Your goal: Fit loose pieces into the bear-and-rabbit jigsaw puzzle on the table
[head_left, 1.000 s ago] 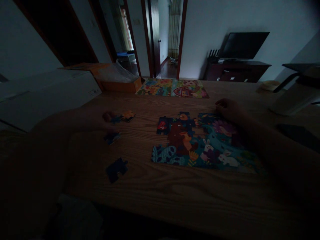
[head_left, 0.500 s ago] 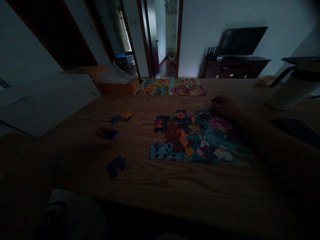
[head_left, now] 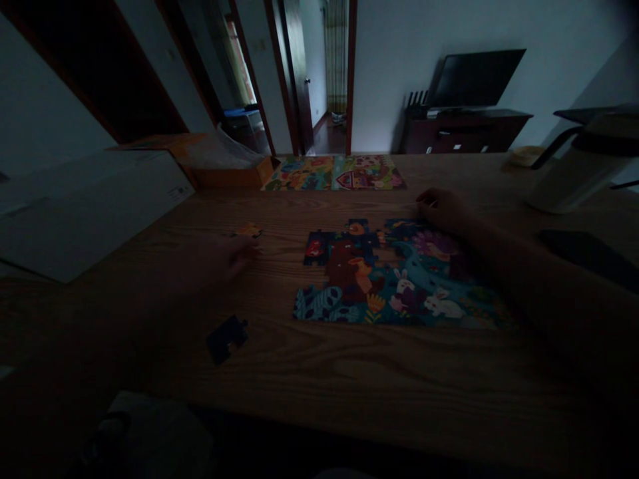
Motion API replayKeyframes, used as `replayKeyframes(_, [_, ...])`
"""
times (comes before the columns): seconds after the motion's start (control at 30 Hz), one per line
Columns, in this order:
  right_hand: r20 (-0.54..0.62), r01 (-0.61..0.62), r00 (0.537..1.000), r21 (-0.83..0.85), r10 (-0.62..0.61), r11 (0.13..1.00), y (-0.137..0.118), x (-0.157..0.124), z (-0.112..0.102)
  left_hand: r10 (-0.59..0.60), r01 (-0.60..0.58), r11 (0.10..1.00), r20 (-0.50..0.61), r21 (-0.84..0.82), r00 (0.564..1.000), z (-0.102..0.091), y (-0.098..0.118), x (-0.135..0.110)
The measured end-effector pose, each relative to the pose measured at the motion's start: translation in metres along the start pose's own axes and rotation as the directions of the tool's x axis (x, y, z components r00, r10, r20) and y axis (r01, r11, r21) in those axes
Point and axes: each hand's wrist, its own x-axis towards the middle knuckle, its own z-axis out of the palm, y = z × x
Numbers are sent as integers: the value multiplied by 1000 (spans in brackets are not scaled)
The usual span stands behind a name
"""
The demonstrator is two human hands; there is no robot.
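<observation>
My left hand (head_left: 237,256) is over the left part of the table, dim and smeared by motion; no puzzle piece shows in its fingers, and what lies under it is hidden. Just beyond its fingertips lies an orange puzzle piece (head_left: 248,229). Nearer to me is a dark blue puzzle piece (head_left: 227,338). The partly joined jigsaw puzzle (head_left: 404,286), with a brown bear and white rabbits, lies to the right, with a gap near its upper middle. At its far edge rests my right hand (head_left: 439,207), fingers loosely curled in, with nothing visible in them. My right forearm covers the puzzle's right end.
A colourful picture sheet (head_left: 334,174) lies at the table's far edge. On the left stand a white box (head_left: 100,206) and an open orange box (head_left: 232,174) with plastic wrap. A pale jug (head_left: 572,176), a small bowl (head_left: 528,157) and a dark flat object (head_left: 589,256) are on the right.
My left hand has moved right and slightly away from me. The blue piece at its fingers and the blue piece beside the orange one no longer show. My right hand stays put.
</observation>
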Motion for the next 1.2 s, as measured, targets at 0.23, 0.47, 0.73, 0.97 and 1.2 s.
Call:
replayKeyframes(0.23, [1,2,1000,-4,-2,1000,-3,-2,-1,112,-93,945,44,-312,993,-18,61,49])
replayKeyframes(0.47, [2,-6,1000,-4,6,1000,1,1,-1,58,-44,872,14,-488,998,10,51,52])
replayKeyframes(0.73, [-7,-30,1000,-24,30,999,-3,-3,-3,-91,-19,527,-79,-849,993,17,36,55])
replayKeyframes(0.97, [-8,-44,999,-46,44,998,-3,-3,-3,-148,71,420,8,-905,989,23,41,54])
replayKeyframes(1.2, [16,-54,998,-63,55,997,-3,-3,-4,-198,52,328,-15,-943,980,2,40,52])
